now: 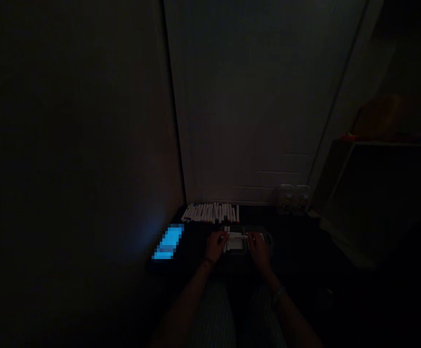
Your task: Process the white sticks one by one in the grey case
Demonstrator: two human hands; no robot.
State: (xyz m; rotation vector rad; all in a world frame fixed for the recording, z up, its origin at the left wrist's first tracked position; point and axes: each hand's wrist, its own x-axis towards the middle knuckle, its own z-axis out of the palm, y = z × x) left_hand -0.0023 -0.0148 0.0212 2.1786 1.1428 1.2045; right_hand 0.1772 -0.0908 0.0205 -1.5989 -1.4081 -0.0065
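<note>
The scene is very dark. Between my two hands a slim white marker [237, 237] lies level, one end at each hand. My left hand [215, 246] pinches its left end, where something reddish shows. My right hand [259, 248] has its fingers closed at the other end. Beneath them an open clear case [245, 249] rests on the dark table, partly hidden by both hands. A few white markers [225, 247] stand along the case's left side, with a white area beside them. Behind it, a row of white markers [210, 212] with coloured ends lies side by side.
A glowing, pixelated screen [168, 242] lies on the table [192, 249] at the left. Two clear containers [294, 199] stand at the back right. A pale panel [246, 121] rises behind the table, and a dark cabinet [387, 193] is at the right.
</note>
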